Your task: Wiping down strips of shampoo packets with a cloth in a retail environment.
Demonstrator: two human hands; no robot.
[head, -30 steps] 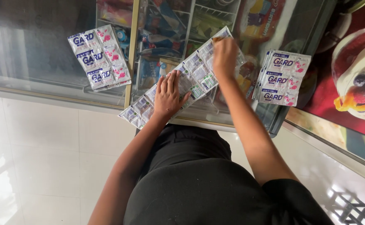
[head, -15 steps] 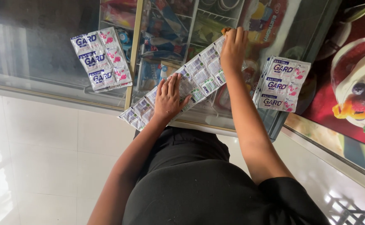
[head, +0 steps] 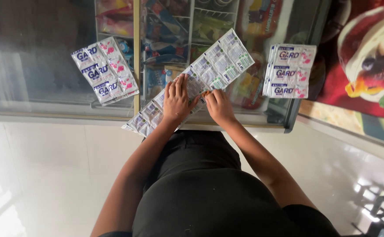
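Note:
A long strip of joined small white sachets [head: 218,66] lies diagonally on the glass lid of a chest freezer [head: 38,87]. My left hand [head: 176,98] presses flat on the strip's middle, fingers spread. Right beside it, my right hand [head: 218,105] pinches the strip's edge with its fingertips. The lower left end of the strip [head: 141,120] hangs near the freezer's front rim.
A pile of blue, white and pink sachet strips [head: 106,70] lies on the glass at the left, and a second pile [head: 288,70] at the right. Frozen goods show under the glass. A red picture panel [head: 367,57] is at the far right, white floor tiles below.
My right hand has slid from the strip's far upper end down to the middle, beside my left hand. The left hand has stayed pressed on the strip.

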